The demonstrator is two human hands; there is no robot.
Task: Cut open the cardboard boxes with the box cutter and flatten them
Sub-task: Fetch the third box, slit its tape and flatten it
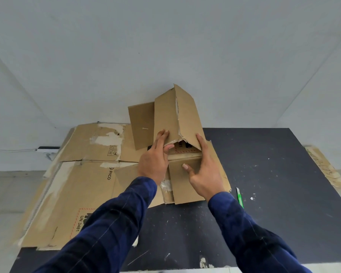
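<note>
- A stack of flattened cardboard sheets (81, 174), printed "PICO" and "UN 3481", is spread over the left of the frame. It overhangs the left edge of the dark worktop (274, 174), and these sheets are judged finished and set aside.
- The left hand (156, 154) is laid on the left panel of the half-collapsed cardboard box (177, 115). The fingers lie straight on the outside and the thumb is tucked at the torn opening. The grip appears closed as a pinch on that panel, probably to steady it while the box is folded down.
- The box is at the centre of the frame, tent-shaped, its panels rising toward the upper centre. Its lower flaps already lie flat on the worktop and partly over the stack.
- The right hand (205, 168) is pressed flat on the right sloping panel, with the thumb spread onto the flat flap below. Its grip is open and nothing is held, so a downward push is judged to be intended.
- The green box cutter (240, 200) lies unused on the worktop just right of the flap, beside the right sleeve and clear of the folding.
- White scraps are scattered over the right of the worktop. A cardboard strip (325, 166) with handwriting lies at its right edge, well apart from the box.
</note>
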